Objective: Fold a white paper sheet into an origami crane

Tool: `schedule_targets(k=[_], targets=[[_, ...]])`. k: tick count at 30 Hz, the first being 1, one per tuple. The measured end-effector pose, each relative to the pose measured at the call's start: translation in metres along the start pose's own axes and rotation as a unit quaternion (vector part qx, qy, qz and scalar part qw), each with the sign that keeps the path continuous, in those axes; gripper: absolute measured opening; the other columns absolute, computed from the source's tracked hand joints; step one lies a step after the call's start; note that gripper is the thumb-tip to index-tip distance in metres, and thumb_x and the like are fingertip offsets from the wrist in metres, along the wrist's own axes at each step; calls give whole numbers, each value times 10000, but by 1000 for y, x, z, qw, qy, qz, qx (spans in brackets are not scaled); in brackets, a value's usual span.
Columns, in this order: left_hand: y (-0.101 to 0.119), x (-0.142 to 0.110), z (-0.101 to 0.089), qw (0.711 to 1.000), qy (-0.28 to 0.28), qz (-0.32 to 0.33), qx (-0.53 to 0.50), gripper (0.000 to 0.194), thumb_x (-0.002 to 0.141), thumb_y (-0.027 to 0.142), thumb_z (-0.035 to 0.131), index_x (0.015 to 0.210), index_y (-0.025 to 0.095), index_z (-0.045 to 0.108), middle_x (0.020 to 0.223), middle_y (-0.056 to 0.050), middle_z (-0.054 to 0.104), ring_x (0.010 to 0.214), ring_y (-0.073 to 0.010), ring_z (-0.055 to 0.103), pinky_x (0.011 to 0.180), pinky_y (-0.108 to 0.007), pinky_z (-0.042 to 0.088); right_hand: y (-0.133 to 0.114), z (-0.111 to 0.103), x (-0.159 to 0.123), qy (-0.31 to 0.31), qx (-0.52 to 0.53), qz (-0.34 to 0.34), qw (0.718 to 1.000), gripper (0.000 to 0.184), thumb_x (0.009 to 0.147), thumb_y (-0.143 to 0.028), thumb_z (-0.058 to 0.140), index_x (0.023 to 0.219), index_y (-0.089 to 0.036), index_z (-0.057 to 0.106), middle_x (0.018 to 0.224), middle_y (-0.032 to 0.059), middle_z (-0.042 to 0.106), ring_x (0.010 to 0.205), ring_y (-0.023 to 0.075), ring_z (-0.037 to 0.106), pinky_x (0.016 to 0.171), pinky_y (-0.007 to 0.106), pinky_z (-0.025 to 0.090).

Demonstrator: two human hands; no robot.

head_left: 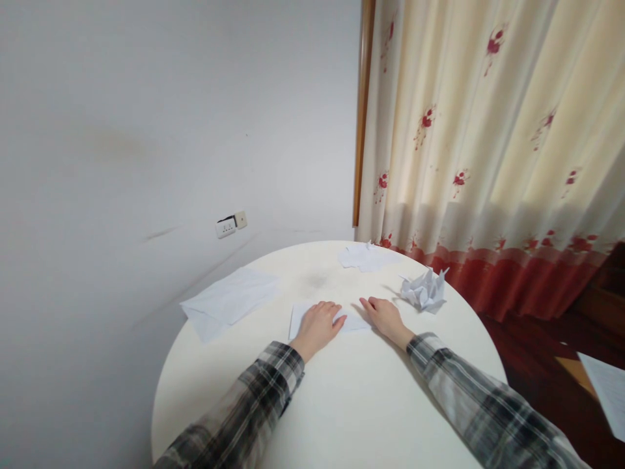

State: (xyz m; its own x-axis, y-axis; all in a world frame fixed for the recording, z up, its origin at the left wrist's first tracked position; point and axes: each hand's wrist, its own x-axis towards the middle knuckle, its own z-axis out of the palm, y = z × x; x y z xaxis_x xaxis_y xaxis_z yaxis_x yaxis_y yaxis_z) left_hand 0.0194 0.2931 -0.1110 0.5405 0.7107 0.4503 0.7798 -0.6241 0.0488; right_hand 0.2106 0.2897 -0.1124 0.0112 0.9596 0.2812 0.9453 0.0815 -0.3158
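Observation:
A sheet of white paper, which looks folded, lies on the round white table. My left hand rests palm down across its left part, fingers stretched out and thumb apart. At the paper's right end is my right hand, its fingers extended toward the far side and its underside hidden. Just beyond the right hand sits a cluster of folded white paper pieces with pointed tips, perhaps paper cranes.
Larger white sheets lie at the table's left edge, a corner hanging over. More paper lies at the far edge. A wall with a socket stands behind on the left, a flowered curtain on the right. A printed sheet shows lower right.

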Motion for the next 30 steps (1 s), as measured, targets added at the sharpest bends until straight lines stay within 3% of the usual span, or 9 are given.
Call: schedule_targets(k=[5,10,14,17,21,25,30], targets=[[-2,0,1,999,-14,26,-30,286,841,370,386,956,172,557,1021,-67,557,960,-183,494,847,-287,367,3,2,1,-1,22,-5,1000,538,870,-501,176,691,-175,564,696,69,618,658,155,551,539,239,276],[-2,2,-2,995,-68,19,-70,231,779,390,465,801,176,549,803,-13,573,775,-160,539,748,-259,398,9,5,1,3,40,-9,999,531,869,-504,180,675,-181,554,685,58,613,643,145,544,543,230,277],[-5,2,-5,990,-95,17,-101,85,695,190,505,779,181,503,835,-3,556,790,-157,531,742,-252,399,11,6,1,2,36,-6,999,532,867,-507,185,665,-182,554,681,60,611,643,146,545,545,231,273],[-9,1,-5,978,-115,37,-169,401,603,-18,375,930,197,462,927,0,553,874,-137,517,794,-240,393,12,7,1,-1,29,-3,1000,517,869,-497,198,670,-185,559,697,60,615,660,153,548,543,232,274],[-16,1,0,970,-86,71,-214,602,564,-85,290,1080,195,423,1081,-18,514,1003,-113,468,893,-237,355,13,8,1,-6,33,-3,999,508,869,-492,206,674,-182,559,704,57,618,661,148,548,539,228,279],[-27,3,10,985,-52,47,-156,515,668,-22,367,1139,179,421,1177,-40,469,1102,-133,404,968,-270,300,15,9,1,-1,40,-7,999,501,868,-493,208,673,-184,552,691,56,612,648,145,541,542,227,276],[-31,4,14,995,-80,-7,-57,375,759,27,356,1093,142,482,1058,-71,563,1002,-159,500,890,-288,372,13,8,1,2,60,-9,998,489,861,-495,226,659,-180,540,677,57,601,639,144,534,545,228,278]])
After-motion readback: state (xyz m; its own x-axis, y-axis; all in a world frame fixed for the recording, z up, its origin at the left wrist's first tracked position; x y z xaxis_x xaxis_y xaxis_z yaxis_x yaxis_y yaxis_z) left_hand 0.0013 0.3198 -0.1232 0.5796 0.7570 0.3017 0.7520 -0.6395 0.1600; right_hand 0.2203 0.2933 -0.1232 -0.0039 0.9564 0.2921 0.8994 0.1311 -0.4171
